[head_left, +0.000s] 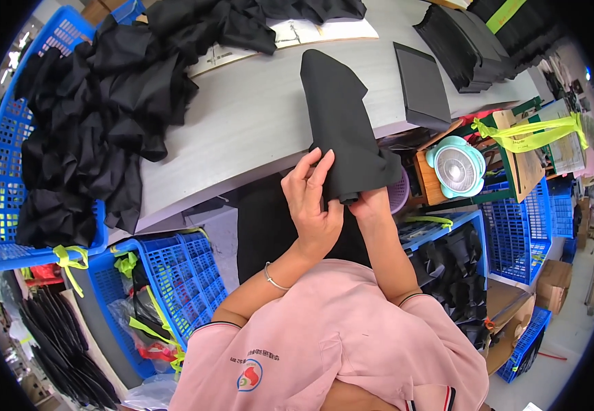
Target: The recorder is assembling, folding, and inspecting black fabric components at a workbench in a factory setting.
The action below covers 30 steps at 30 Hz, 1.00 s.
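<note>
A black fabric piece (343, 130), long and folded with a notched upper right edge, is held up in front of me over the table's near edge. My left hand (314, 202) grips its lower left edge, two fingers lying upward along the cloth and the thumb low by the hem. From below right, my right hand (371, 204) holds the lower end, its fingers mostly hidden in or behind the cloth. A small dark bunched bit shows at the hem between both hands.
Loose black cloth pieces (105, 103) heap over the table and a blue basket (5, 185) at left. On the grey table (242, 103) lie a flat black stack (421, 85) and taller black stacks (465, 48). A turquoise fan (456, 168) and blue crates (516, 226) stand right.
</note>
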### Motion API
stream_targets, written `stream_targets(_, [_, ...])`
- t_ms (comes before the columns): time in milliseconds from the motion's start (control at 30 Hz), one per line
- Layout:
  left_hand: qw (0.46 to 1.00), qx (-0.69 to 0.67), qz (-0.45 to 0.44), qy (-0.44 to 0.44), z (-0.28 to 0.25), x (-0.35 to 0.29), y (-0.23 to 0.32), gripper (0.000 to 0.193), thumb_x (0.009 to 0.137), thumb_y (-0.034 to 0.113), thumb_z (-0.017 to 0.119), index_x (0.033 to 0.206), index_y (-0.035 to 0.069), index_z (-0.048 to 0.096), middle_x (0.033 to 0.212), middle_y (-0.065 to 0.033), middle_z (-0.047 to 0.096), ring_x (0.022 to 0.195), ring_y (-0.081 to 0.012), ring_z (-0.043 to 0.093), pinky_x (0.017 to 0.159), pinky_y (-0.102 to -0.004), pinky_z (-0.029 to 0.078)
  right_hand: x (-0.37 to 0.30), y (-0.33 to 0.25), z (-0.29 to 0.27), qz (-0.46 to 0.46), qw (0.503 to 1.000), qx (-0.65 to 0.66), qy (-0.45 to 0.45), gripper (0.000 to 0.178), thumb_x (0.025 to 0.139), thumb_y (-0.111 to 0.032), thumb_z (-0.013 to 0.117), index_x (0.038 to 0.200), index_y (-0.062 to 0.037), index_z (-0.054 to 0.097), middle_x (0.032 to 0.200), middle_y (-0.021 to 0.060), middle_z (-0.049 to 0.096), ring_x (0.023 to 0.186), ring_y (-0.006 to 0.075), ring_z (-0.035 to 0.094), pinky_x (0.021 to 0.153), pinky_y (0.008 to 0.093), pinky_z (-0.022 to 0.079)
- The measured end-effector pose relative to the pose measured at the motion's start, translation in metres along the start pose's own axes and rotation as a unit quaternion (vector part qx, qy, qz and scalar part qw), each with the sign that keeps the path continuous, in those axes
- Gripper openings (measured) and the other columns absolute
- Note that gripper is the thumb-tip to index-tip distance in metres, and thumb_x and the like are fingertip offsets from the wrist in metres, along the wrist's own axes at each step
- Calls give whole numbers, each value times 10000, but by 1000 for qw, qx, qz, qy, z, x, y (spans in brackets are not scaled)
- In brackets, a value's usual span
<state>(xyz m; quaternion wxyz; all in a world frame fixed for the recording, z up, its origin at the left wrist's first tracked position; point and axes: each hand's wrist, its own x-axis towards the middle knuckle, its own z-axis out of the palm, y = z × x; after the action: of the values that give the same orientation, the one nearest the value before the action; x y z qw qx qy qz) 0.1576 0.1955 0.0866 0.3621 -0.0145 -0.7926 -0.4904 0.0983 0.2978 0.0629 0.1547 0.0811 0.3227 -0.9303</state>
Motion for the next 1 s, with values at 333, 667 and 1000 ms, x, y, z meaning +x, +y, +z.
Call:
stream_targets(333, [997, -59, -39, 16, -2, 3, -6, 626, 709, -220, 531, 1248, 59, 682, 1190, -88, 579, 974, -185, 571, 841, -273, 486, 8, 8, 1, -8, 1000, -1, 27, 327, 948, -216, 618, 1213, -25, 602, 1132, 100, 664, 985, 203, 665, 843, 349, 579])
stream_targets(667, [993, -95, -71, 7, -1, 9, -21, 701, 692, -236, 555, 1293, 107, 666, 1185, -80, 548, 814, -143, 525, 754, -255, 486, 18, 16, 0, -10, 998, -49, 43, 342, 978, -251, 575, 1246, -40, 591, 1172, 91, 656, 1022, 201, 660, 878, 339, 572])
stream_targets(1000, [993, -82, -89, -11, -5, 16, -37, 748, 677, -256, 509, 1312, 112, 654, 1197, -96, 544, 827, -159, 530, 767, -272, 499, 27, 22, 8, -4, 998, -13, 63, 383, 975, -222, 595, 1292, -14, 548, 1193, 134, 645, 1020, 236, 666, 879, 376, 581])
